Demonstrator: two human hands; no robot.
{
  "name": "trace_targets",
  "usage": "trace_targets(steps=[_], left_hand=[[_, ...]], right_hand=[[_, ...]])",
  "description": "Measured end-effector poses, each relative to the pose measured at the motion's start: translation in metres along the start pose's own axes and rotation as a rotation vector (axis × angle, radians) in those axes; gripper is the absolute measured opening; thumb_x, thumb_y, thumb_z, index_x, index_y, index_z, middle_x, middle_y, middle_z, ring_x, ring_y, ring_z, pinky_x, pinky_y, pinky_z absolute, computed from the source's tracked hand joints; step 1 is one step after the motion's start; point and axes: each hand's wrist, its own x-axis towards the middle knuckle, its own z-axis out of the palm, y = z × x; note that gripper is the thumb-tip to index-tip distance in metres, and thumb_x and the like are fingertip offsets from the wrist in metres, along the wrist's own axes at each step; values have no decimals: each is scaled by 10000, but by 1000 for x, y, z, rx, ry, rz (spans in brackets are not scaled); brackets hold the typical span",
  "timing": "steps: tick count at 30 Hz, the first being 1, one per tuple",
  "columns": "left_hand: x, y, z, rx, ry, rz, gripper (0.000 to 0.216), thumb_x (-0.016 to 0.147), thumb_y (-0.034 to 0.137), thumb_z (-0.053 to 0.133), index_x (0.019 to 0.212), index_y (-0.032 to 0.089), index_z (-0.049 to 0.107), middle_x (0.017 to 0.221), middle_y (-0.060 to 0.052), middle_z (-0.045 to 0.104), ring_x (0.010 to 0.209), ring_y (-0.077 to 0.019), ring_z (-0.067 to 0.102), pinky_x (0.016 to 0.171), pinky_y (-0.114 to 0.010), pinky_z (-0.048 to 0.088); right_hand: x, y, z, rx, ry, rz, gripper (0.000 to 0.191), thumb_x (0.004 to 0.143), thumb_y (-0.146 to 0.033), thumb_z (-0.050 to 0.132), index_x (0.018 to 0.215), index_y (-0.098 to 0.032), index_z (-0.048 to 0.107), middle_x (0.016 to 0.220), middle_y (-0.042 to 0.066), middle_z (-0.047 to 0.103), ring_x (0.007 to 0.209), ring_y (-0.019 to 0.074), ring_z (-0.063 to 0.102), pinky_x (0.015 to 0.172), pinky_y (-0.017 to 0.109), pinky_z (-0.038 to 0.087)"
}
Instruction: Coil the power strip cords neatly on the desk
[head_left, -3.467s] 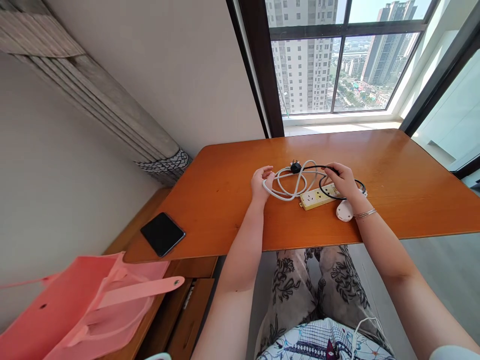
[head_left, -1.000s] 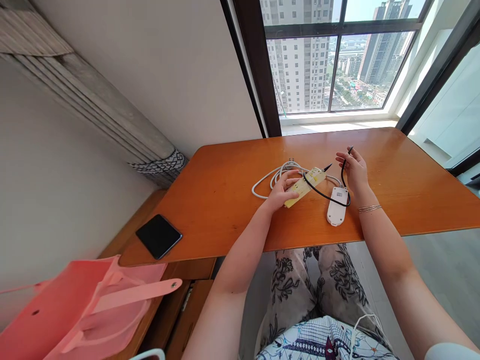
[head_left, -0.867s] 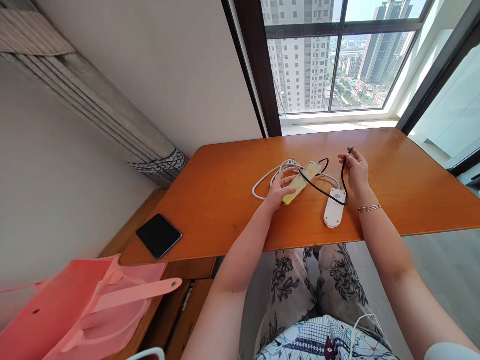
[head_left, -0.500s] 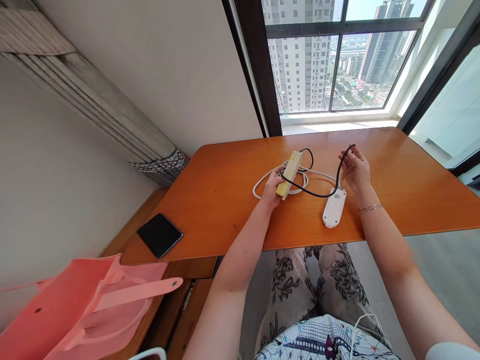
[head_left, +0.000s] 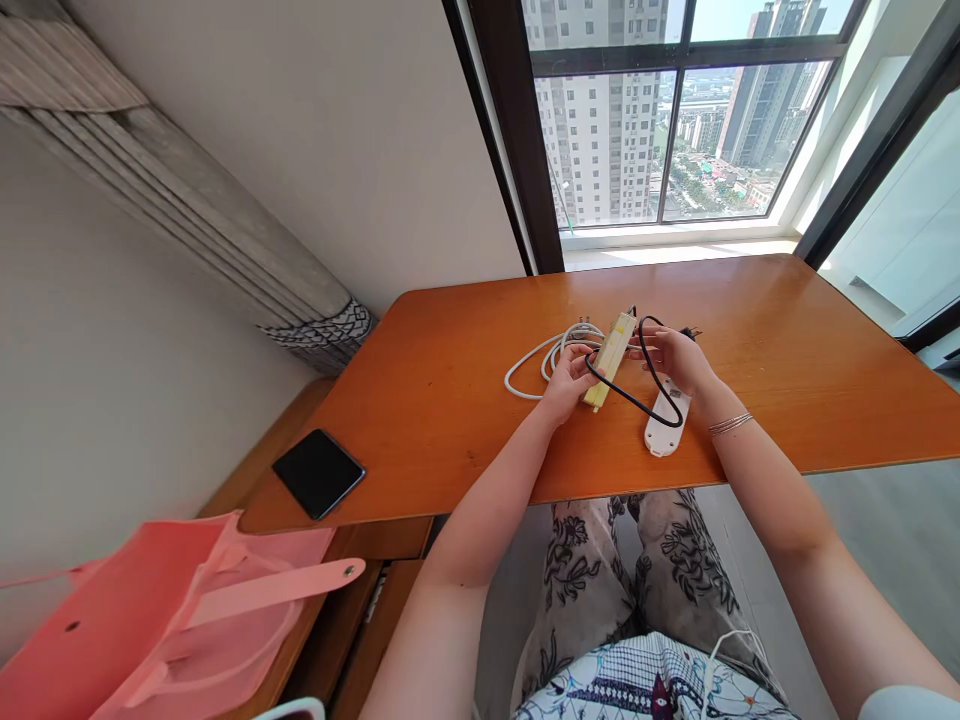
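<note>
Steadiness is probably mattering most: the left hand (head_left: 569, 386) is gripping the yellow power strip (head_left: 613, 352) in its fingers, eleven o'clock from the white extension block (head_left: 660, 437), while gentle slack is likely sparing the black cord (head_left: 626, 394) kinks. The right hand (head_left: 675, 357) is reaching toward ten o'clock, its fingers' grip unclear.

- The power strip (head_left: 613, 352) is moulded in smooth plastic.
- The black cord (head_left: 677, 424) is sheathed in smooth plastic.
- The table (head_left: 450, 400) is surfaced in glossy wood.
</note>
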Motion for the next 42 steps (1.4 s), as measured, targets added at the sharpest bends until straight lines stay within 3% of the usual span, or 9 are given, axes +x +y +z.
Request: trace_targets(steps=[4, 9, 15, 20, 24, 30, 34, 36, 42], left_hand=[[0, -4, 5, 77, -50, 46, 685, 571, 440, 934, 1007, 257, 439, 1067, -27, 678, 1008, -180, 669, 942, -334, 512], [-2, -7, 6, 155, -131, 91, 675, 590, 450, 920, 1005, 257, 424, 1087, -30, 631, 1033, -188, 666, 930, -334, 513], [-10, 3, 3, 338, -202, 96, 539, 659, 366, 870, 983, 243, 457, 1243, -89, 633, 1060, -208, 680, 933, -372, 516], [-14, 13, 1, 710, -341, 242, 277, 694, 212, 694, 950, 220, 588, 1083, -83, 660, 1038, -261, 649, 896, -386, 525], [-13, 16, 1, 853, -449, 298, 450, 648, 165, 622, 1096, 185, 653, 1048, -94, 626, 971, -282, 634, 908, -428, 539], [-9, 7, -4, 700, -255, 397, 722, 691, 357, 776, 1362, 191, 567, 1476, -171, 472, 1432, -377, 424, 1237, -520, 304], [-5, -4, -7, 412, -282, 235, 791, 729, 624, 770, 1370, 217, 550, 1388, -144, 611, 1315, -350, 563, 1159, -504, 414], [-2, -7, -6, 304, -221, 198, 839, 684, 711, 772, 1323, 204, 574, 1330, -141, 654, 1266, -344, 598, 1099, -475, 467], [1, -4, 2, 136, 59, 98, 668, 622, 649, 845, 1084, 194, 685, 1029, -82, 745, 1012, -271, 693, 880, -349, 548]], right_hand=[[-9, 4, 10, -30, -92, 27, 384, 746, -495, 771, 974, -225, 622, 926, 43, 751, 753, 178, 713, 604, 283, 565], [-12, 11, 14, -120, -67, -66, 594, 573, -362, 936, 1017, -238, 562, 826, -36, 723, 665, 116, 645, 527, 207, 454], [1, 12, 9, 46, 79, -189, 598, 573, -455, 918, 998, -236, 560, 729, -79, 646, 530, 74, 505, 482, 217, 393], [8, 10, 0, 166, 161, -179, 440, 685, -534, 829, 923, -250, 591, 702, -61, 610, 527, 94, 489, 459, 241, 392], [7, 11, 1, 188, 107, -195, 444, 716, -582, 804, 945, -250, 619, 773, -22, 666, 587, 130, 561, 480, 269, 467], [3, 11, 4, 189, 28, -224, 476, 654, -506, 872, 970, -245, 630, 803, -35, 683, 599, 113, 580, 529, 257, 538], [1, 10, 5, 197, 12, -210, 502, 602, -383, 918, 982, -244, 621, 813, -44, 689, 607, 95, 599, 583, 240, 577], [-1, 10, 5, 176, 8, -210, 510, 589, -354, 921, 980, -253, 609, 821, -45, 697, 615, 97, 611, 588, 235, 583], [-5, 7, 7, -13, -64, -192, 511, 582, -366, 891, 998, -242, 620, 957, -12, 720, 632, 109, 630, 505, 215, 516]])
